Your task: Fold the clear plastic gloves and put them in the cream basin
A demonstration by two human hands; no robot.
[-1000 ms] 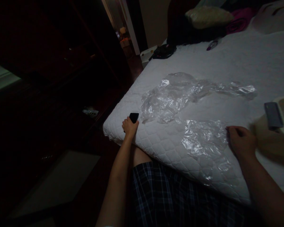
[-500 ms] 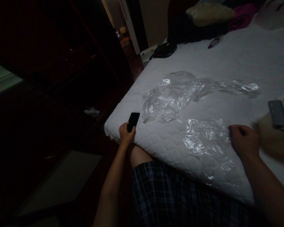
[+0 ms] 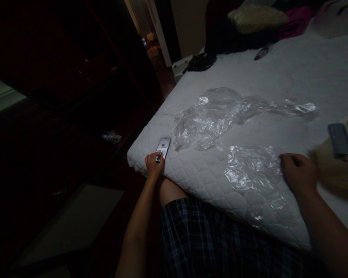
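Note:
My left hand (image 3: 153, 164) is closed around the lower end of a phone (image 3: 163, 148) lying at the corner of the white quilted mattress (image 3: 278, 77); the phone's screen is lit. My right hand (image 3: 299, 173) rests on the mattress with its fingers curled, touching the right edge of a crumpled clear plastic sheet (image 3: 251, 168). A larger crumpled clear plastic wrap (image 3: 217, 116) lies further in, just right of the phone.
A grey flat device (image 3: 340, 139) lies on a beige object (image 3: 336, 166) at the right edge. A black bag (image 3: 200, 61), a purple item (image 3: 261, 52) and pillows (image 3: 256, 17) are at the far end. Dark floor and furniture lie to the left.
The phone's screen has lit up; it was dark before. My left hand slid back to the phone's lower end. My right hand has stayed in place.

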